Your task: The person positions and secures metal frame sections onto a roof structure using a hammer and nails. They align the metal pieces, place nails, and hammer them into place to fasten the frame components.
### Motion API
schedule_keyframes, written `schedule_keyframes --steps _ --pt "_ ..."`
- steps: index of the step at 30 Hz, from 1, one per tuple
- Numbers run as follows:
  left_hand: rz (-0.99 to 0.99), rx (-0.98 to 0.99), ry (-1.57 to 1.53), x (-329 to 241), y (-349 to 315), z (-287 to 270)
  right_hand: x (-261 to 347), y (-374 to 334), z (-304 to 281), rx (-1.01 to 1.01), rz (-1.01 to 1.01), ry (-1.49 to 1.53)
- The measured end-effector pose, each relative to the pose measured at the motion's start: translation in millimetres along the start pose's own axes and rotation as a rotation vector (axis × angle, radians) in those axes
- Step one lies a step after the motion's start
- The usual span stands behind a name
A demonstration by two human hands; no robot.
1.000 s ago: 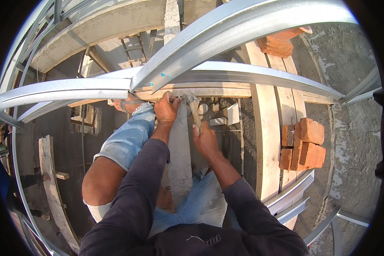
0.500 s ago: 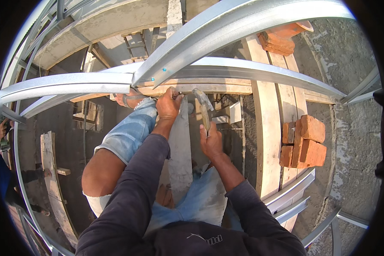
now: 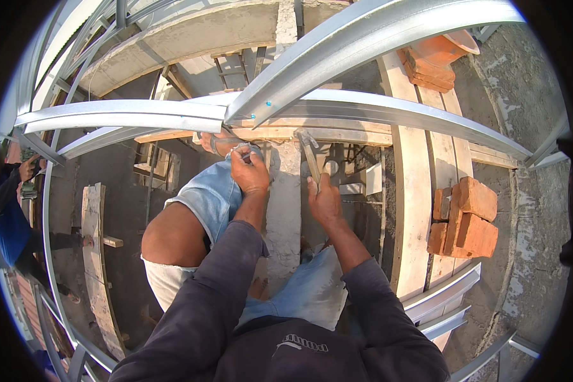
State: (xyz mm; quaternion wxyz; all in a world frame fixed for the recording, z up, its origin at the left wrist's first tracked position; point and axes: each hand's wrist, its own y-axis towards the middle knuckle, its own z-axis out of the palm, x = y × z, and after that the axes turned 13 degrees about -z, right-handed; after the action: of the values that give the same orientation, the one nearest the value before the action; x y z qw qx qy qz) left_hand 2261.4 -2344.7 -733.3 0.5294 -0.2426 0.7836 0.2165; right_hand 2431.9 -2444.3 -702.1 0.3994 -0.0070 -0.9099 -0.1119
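My right hand is closed around the wooden handle of a hammer. The hammer's metal head points away from me, at the near edge of a wooden beam. My left hand is closed in a pinch, raised above my bent left knee and to the left of the hammer. Whatever lies between its fingertips is too small to make out. Just beyond both hands, silvery metal channels cross over the beam. Below and between my forearms runs a narrow concrete beam.
Wooden planks stretch along the right, carrying a stack of orange bricks and more bricks farther off beside an orange bucket. Gaps open to a lower level. At the far left another person stands behind metal framing.
My left hand has drawn back from the wooden beam, toward me and to the left. The hammer has tilted and stays in my right hand. The whole view has shifted, showing more on the left.
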Motion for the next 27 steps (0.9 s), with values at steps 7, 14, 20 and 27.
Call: schedule_keyframes --steps 7,14,20,27 --pt "-0.145 -0.039 -0.116 -47 -3 -27 -5 -20 3 -0.567 -0.605 0.296" --pt "-0.226 0.890 -0.428 -176 -62 -155 -12 -8 -5 -0.087 -0.082 0.050" --pt "-0.191 1.774 -0.189 -229 -81 -238 -3 -23 -14 -0.327 -0.441 0.301" --pt "-0.146 2.094 -1.123 -290 -126 -240 -70 -17 7 0.077 -0.079 0.003"
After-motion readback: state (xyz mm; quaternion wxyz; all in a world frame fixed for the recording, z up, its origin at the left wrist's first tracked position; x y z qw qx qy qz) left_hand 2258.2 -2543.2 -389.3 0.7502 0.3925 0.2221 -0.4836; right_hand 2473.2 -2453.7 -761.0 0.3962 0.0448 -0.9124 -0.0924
